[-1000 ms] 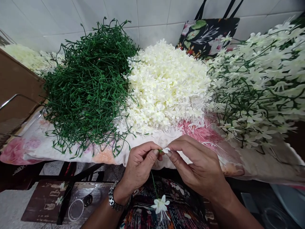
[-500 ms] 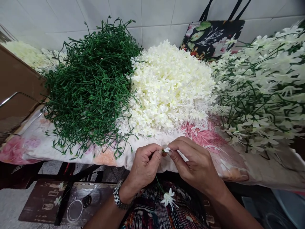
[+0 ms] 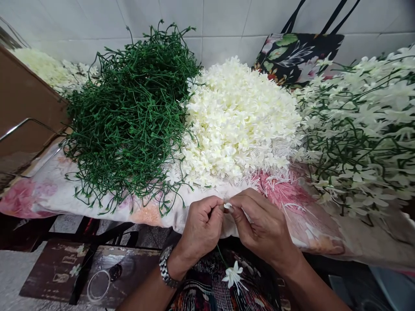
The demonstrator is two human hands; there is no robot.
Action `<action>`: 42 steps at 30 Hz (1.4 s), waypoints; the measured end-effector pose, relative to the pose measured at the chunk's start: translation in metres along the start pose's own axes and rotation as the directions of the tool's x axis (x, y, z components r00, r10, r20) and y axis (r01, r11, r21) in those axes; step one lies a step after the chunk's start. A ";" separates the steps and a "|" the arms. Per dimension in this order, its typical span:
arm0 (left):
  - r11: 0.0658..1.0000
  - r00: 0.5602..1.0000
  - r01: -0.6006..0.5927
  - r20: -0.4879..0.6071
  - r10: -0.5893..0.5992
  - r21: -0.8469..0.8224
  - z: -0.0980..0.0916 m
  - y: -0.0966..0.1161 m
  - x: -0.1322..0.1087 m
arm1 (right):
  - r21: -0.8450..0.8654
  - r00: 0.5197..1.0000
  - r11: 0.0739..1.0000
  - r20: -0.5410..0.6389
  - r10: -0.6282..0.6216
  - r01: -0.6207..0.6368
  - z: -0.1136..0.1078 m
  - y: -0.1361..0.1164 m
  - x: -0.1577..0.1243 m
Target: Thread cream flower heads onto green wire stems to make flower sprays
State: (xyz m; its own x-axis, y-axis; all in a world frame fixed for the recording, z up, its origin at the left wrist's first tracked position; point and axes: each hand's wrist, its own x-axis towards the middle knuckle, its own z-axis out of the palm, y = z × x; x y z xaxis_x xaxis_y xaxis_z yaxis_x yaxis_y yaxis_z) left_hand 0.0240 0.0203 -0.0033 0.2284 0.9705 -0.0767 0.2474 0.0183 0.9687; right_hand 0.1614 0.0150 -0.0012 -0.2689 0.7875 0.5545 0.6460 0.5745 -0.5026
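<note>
My left hand (image 3: 201, 222), with a watch on its wrist, pinches a green artificial flower stem (image 3: 222, 256) between thumb and forefinger. From below that hand the stem hangs down and carries an open white flower (image 3: 234, 274) over my lap. My right hand (image 3: 264, 226) pinches a small white artificial flower (image 3: 228, 206), mostly covered by the fingertips. Its near end touches, or almost touches, the left fingertips; the exact join is hidden. Both hands meet at the front edge of the cloth-covered surface (image 3: 181, 216).
Behind my hands lie a heap of green stems (image 3: 129, 116) and a heap of white blossoms (image 3: 240, 116). Assembled white flowers (image 3: 359, 129) fill the right side. A cardboard box (image 3: 29, 108) stands left, a floral bag (image 3: 298, 58) at the wall. A clear round object (image 3: 99, 285) lies lower left.
The view has shifted slightly, so the heaps sit farther right in the picture. My hands keep the same pinches, their fingertips a little closer together, and the hanging flower has swung slightly.
</note>
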 end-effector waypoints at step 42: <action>0.939 0.967 -0.232 -0.043 0.251 0.255 0.005 -0.005 -0.005 | 0.100 0.999 0.994 0.019 -0.042 0.040 -0.001 0.011 -0.011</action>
State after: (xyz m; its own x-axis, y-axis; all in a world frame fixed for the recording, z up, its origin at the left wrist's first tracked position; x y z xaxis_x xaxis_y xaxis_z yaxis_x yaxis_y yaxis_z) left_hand 0.0270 0.0145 -0.0088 0.2427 0.9535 0.1789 0.4194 -0.2694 0.8669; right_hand 0.1716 0.0127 -0.0121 -0.3096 0.7666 0.5625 0.5600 0.6251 -0.5437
